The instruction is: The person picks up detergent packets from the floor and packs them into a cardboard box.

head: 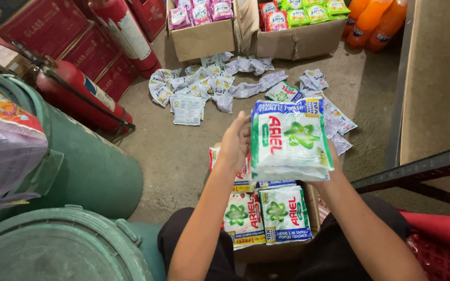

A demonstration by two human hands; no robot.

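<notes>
Fig. legend, head view, largest to smallest.

Floor (183, 156): bare concrete, carries all items.

Green drums (95, 171): two, at the person's left; one lying on its side, one w/ lid (58, 250) facing up, nearest the camera.

Red extinguishers (84, 93): two, lying against red cartons (48, 26), upper left.

Red crate (444, 244): lower right corner, beside a dark metal bar (417, 169).

Cardboard boxes (204, 39): two, top centre, open, filled w/ pink and green sachets. Orange bottles (376, 21) just right of them.

Loose sachets (209, 83): pale, crumpled, scattered on the floor in front of the boxes.

Low carton (282, 250): between the person's knees, approx. under the hands; holds flat green-and-white detergent sachets (282, 211) lying side by side, w/ more under them.

Sachet stack (290, 140): the item in hand. Held upright above the low carton, faces toward the camera, edges roughly flush.

Right hand (332, 174): mostly hidden behind the stack; fingers closed round its lower right edge, bearing the weight.

Left hand (235, 143): fingers curled narrow against the stack's left edge, touching it, steadying rather than lifting.

Handling note (judgement): the stack is slippery film, so squeeze both edges evenly, keep the bottom edge level, square the sachets against the left palm, and lower them flat into the carton, not at a tilt, or they fan out.
</notes>
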